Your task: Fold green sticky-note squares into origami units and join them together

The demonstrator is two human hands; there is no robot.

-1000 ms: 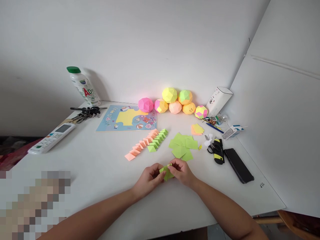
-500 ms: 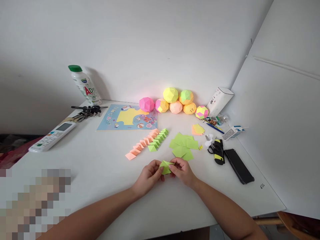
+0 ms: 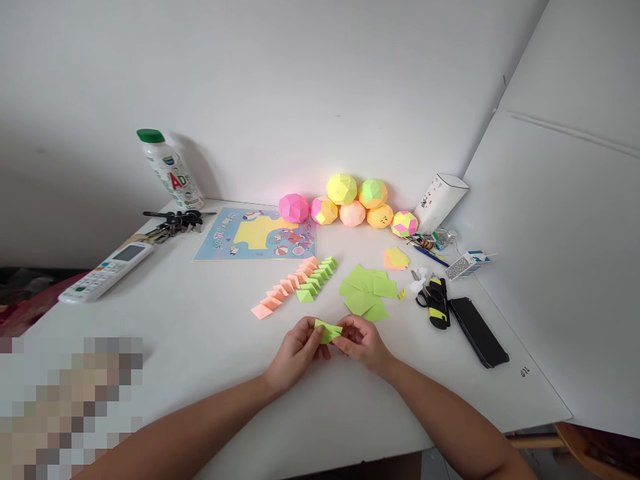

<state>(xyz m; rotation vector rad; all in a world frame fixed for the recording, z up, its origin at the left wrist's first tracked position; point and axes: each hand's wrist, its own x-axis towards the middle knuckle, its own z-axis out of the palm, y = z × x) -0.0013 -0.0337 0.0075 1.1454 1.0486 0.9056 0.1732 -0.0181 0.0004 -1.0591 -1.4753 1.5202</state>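
Between my hands is a partly folded green paper piece (image 3: 327,331), raised a little off the table. My left hand (image 3: 299,348) pinches its left end, thumb on top. My right hand (image 3: 361,343) has the right end between thumb and fingers. Just beyond lie loose green paper sheets (image 3: 367,290) in an overlapping pile. To their left stands a row of folded green paper units (image 3: 314,280), beside a row of folded peach paper units (image 3: 283,289).
Several faceted paper balls (image 3: 342,189) sit against the wall. A blue picture sheet (image 3: 220,243), bottle (image 3: 173,173), keys (image 3: 175,225) and remote control (image 3: 107,271) are at left. Scissors (image 3: 421,299), a cutter (image 3: 438,303), a phone (image 3: 479,331) and a small carton (image 3: 465,265) are at right.
The green paper piece has turned in my hands and now looks narrower, with its flaps bent differently. My fingers have shifted slightly along its edges; both hands keep hold.
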